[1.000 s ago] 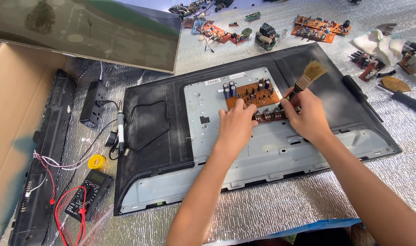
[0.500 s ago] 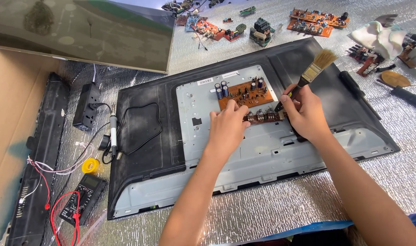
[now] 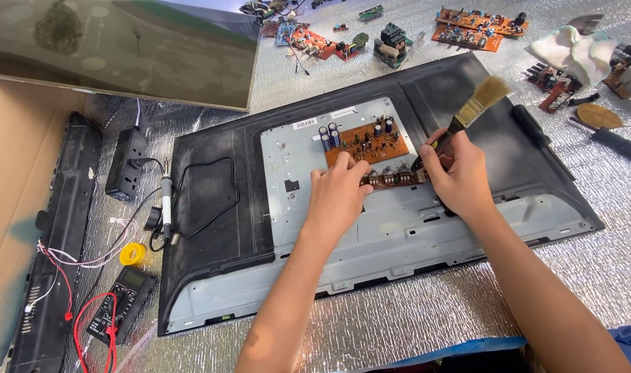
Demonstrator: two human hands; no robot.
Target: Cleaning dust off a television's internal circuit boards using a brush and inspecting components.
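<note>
Left hand [image 3: 340, 200]: fingertips press the brown circuit board [image 3: 368, 142], grip closed on nothing.
Right hand [image 3: 459, 174]: grip closed around a paintbrush [image 3: 471, 110], bristles up.
Underneath: television back panel [image 3: 212, 207].

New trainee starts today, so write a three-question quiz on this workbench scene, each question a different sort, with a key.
1. True or false: the right hand holds a paintbrush with its bristles pointing up and away from the board.
2. Which hand has its fingers on the brown circuit board? A) left hand B) neither
3. Fill in: the soldering iron lies on the black ____ of the opened screen.

Key: 1 true; 2 A; 3 back panel.
</note>
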